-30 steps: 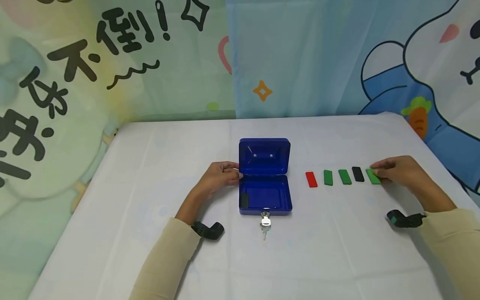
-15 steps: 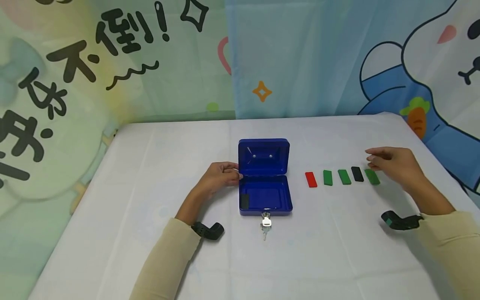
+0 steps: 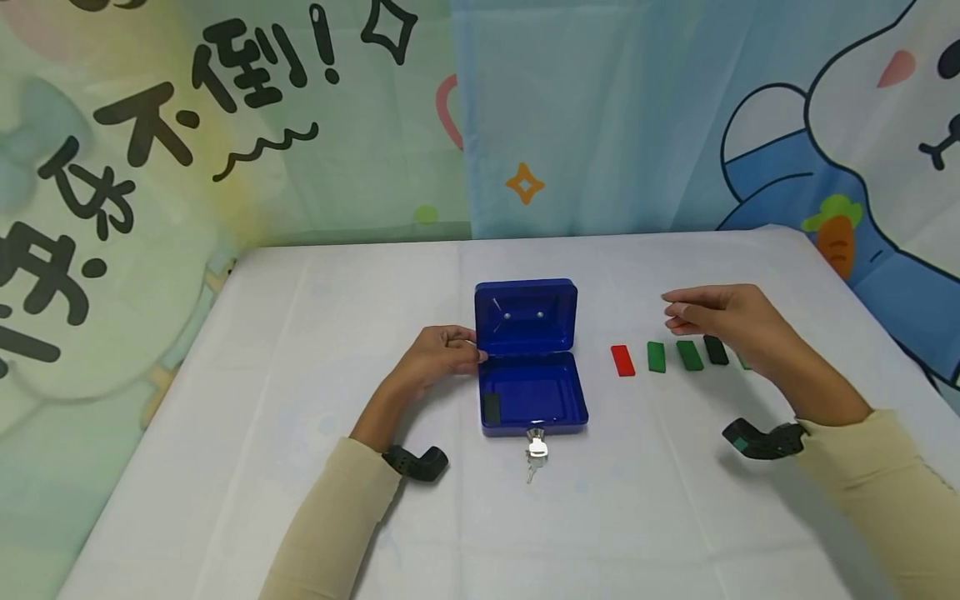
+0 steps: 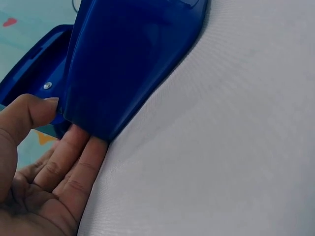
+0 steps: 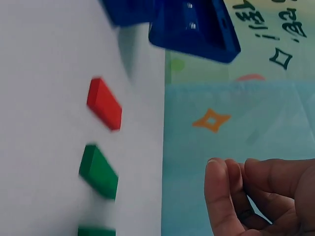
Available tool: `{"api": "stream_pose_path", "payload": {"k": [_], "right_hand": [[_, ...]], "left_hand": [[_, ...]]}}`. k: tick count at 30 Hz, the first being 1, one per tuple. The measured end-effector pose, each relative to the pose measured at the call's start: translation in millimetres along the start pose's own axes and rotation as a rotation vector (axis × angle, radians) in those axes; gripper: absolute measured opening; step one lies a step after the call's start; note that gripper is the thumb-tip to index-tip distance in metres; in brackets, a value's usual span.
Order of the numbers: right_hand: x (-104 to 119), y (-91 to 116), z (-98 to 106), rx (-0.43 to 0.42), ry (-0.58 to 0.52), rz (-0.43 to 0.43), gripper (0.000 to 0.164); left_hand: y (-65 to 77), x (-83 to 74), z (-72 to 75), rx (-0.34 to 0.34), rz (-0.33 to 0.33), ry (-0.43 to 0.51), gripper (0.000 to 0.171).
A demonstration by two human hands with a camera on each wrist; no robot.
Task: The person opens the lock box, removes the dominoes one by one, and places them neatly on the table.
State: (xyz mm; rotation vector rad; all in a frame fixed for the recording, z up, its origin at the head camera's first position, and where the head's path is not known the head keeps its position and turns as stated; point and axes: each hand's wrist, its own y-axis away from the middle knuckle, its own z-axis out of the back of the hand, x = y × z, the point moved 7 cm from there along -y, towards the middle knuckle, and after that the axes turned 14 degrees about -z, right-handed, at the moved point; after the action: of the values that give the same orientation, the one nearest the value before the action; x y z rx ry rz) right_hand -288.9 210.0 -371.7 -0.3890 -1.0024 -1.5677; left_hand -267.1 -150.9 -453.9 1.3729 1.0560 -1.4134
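Note:
A blue metal cash box (image 3: 536, 392) stands with its lid (image 3: 525, 317) raised. A dark block (image 3: 491, 408) lies in its front left corner, and keys (image 3: 536, 450) hang from the front lock. My left hand (image 3: 442, 358) grips the box at its rear left corner, thumb by the hinge and fingers against the side wall. Right of the box lie a red block (image 3: 622, 361), two green blocks (image 3: 656, 357) and a black block (image 3: 716, 350). Another green block (image 3: 744, 363) is mostly hidden behind my right hand (image 3: 727, 321), which hovers above the row, holding nothing, its fingers loosely bent.
A white cloth covers the table (image 3: 600, 517). Its back edge meets a printed curtain (image 3: 600, 108). Each wrist wears a black camera (image 3: 765, 440).
My right hand has let go of the rightmost green block, lifted and moved left over the row. The box has turned slightly, its front shifting right and nearer; my left hand stays at its corner.

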Motion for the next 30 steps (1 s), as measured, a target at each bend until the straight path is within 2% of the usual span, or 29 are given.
{"api": "stream_pose_path", "payload": {"k": [7, 23, 30], "right_hand": [[25, 0, -36, 0.16, -0.108, 0.021, 0.04], [59, 8, -121, 0.553, -0.174, 0.127, 0.033], [65, 7, -142, 0.596, -0.207, 0.104, 0.033]], "left_hand": [[-0.3, -1.3, 0.5, -0.001, 0.001, 0.012, 0.033], [0.9, 1.4, 2.4, 0.005, 0.028, -0.012, 0.034], [-0.3, 0.6, 0.9, 0.016, 0.01, 0.028, 0.035]]}}
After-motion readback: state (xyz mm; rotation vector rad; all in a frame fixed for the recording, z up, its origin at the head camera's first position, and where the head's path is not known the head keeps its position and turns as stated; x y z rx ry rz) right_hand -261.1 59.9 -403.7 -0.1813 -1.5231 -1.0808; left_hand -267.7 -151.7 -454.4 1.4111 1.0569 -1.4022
